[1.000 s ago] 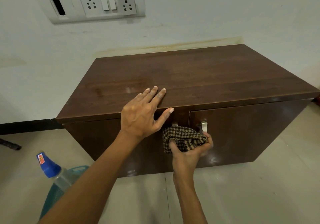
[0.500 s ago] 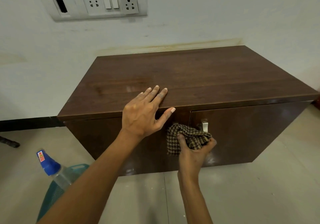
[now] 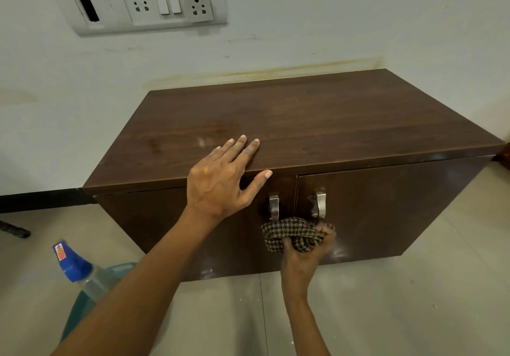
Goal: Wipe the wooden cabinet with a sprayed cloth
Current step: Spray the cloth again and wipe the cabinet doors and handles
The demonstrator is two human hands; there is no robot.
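Observation:
A low dark wooden cabinet (image 3: 317,118) stands on the floor against the white wall, with two doors and two metal handles (image 3: 320,205) at its front middle. My left hand (image 3: 220,179) rests flat on the front edge of its top, fingers straight and thumb over the edge. My right hand (image 3: 306,248) grips a bunched brown checked cloth (image 3: 292,234) and presses it against the door fronts just below the handles.
A spray bottle (image 3: 80,275) with a blue cap and bluish liquid stands on the tiled floor at the lower left, beside my left forearm. A socket and switch plate (image 3: 149,2) sits on the wall above. A dark object (image 3: 13,230) lies at the far left.
My right hand has slid the cloth downward on the door fronts, uncovering both handles. My left hand stays planted on the cabinet top.

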